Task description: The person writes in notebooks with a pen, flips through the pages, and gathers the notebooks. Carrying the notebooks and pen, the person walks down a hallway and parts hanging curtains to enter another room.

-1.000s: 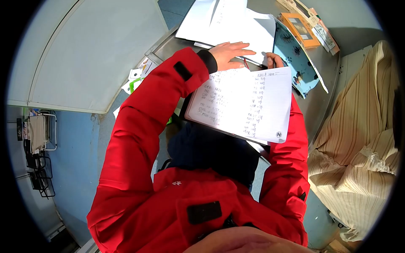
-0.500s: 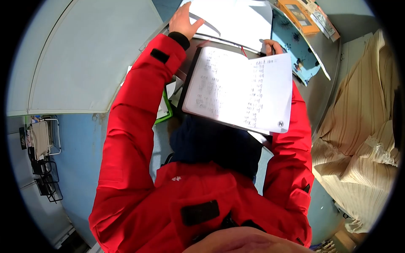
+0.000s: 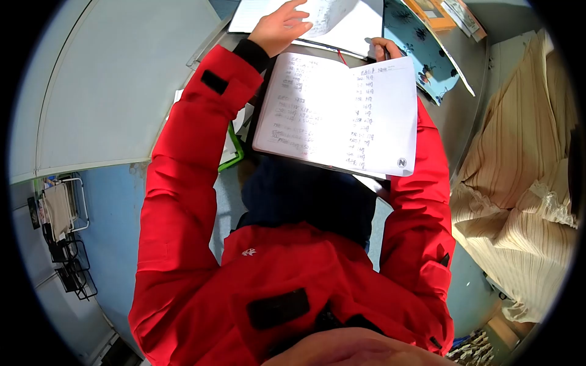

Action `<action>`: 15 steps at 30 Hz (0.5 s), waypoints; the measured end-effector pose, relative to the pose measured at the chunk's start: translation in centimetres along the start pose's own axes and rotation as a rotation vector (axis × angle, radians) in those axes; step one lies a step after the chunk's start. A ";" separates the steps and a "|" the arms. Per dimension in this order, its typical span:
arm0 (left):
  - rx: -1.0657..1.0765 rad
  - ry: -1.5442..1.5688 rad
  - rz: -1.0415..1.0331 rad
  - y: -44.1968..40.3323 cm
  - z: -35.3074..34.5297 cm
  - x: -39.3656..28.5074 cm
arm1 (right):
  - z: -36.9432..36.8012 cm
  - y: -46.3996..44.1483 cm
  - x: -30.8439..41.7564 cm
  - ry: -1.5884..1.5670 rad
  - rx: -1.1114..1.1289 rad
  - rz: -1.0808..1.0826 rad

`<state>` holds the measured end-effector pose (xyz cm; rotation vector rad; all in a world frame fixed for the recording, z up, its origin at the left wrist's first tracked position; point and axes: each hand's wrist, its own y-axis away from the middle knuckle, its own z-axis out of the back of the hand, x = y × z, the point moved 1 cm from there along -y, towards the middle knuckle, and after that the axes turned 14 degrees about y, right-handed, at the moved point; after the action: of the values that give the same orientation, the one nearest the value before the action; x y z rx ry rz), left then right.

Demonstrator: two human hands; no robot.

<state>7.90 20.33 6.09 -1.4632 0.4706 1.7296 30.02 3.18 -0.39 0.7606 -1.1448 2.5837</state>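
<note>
Page (image 3: 331, 14), white handwritten paper, now curls up at top centre; left hand (image 3: 282, 28) shifted rightward beside it, fingers parted; right hand (image 3: 386, 49) grips dark slim pen (image 3: 387, 55); turn apparently unfinished.

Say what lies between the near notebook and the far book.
Between the near notebook and the far book, the head view shows a narrow strip of grey tabletop, a red ribbon crossing it, and the right hand at its right end.

Red jacket (image 3: 183, 201), black cuff (image 3: 251, 56), black sleeve tab (image 3: 214, 82), white emblem (image 3: 249, 252), navy trousers (image 3: 311, 195)
</note>
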 end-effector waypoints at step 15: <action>-0.032 -0.018 -0.060 4.4 1.7 5.7 | -0.1 0.1 -0.1 0.009 0.045 -0.039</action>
<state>3.39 20.72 0.26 -1.4678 0.3872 1.7085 30.06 3.17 -0.56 0.7725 -1.0625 2.5860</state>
